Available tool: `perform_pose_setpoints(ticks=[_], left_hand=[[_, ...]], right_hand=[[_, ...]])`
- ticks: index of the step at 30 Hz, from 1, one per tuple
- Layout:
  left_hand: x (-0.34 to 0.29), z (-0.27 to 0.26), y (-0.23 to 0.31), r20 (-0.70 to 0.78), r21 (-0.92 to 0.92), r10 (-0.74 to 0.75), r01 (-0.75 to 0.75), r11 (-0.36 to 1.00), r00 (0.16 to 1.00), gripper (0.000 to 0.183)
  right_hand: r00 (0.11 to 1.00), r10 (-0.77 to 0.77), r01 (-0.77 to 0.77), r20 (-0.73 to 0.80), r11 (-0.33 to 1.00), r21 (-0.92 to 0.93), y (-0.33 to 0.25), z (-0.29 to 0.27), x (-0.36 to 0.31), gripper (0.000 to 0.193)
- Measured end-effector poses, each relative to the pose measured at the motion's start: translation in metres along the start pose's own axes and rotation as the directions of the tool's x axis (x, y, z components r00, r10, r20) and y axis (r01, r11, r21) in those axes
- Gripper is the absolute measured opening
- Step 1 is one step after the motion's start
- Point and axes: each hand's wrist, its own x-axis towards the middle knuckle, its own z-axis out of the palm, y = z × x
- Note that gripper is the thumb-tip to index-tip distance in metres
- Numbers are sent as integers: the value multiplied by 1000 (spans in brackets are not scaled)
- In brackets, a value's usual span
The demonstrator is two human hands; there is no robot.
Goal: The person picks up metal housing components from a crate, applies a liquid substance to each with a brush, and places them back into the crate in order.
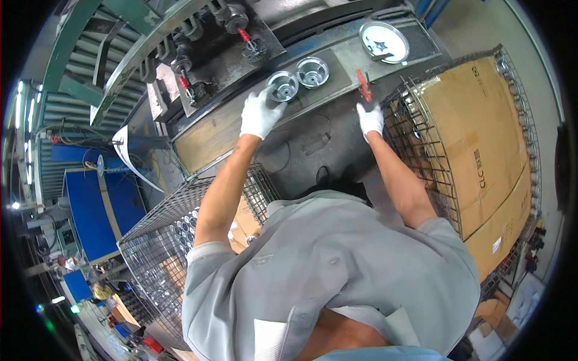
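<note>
Two shiny round metal cups stand side by side on the grey bench. My left hand (261, 113), in a white glove, has its fingers and thumb curled at the rim of the left metal cup (283, 87). Just to its right is the other metal cup (312, 73), which no hand touches. My right hand (369, 120), also gloved in white, is closed round a red hand tool (365, 88) that looks like pliers. The tool points away from me, over the bench's front edge. My right fingers partly hide its lower end.
A round white dish (385, 37) with a dark star-shaped piece stands at the bench's far right. Machine fixtures with red-handled clamps (247, 37) are at the back left. Wire cages flank me: one with cardboard (481, 150) right, one with metal parts (153, 271) left.
</note>
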Motion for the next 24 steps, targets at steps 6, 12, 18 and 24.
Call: perform_pose_setpoints(ticks=[6, 12, 18, 24], left_hand=[[15, 22, 4, 125, 12, -35, 34, 999, 992, 61], [11, 34, -8, 94, -57, -84, 90, 994, 992, 37], [-49, 14, 52, 170, -498, 40, 51, 866, 985, 38], [-10, 56, 238, 228, -887, 457, -10, 461, 860, 82]], right_hand=[[832, -545, 534, 105, 838, 114, -116, -28, -51, 46], [758, -618, 626, 208, 779, 37, -146, 12, -19, 21], [813, -514, 501, 275, 857, 119, -106, -144, -81, 34], [905, -407, 381, -122, 905, -190, -16, -265, -73, 41]])
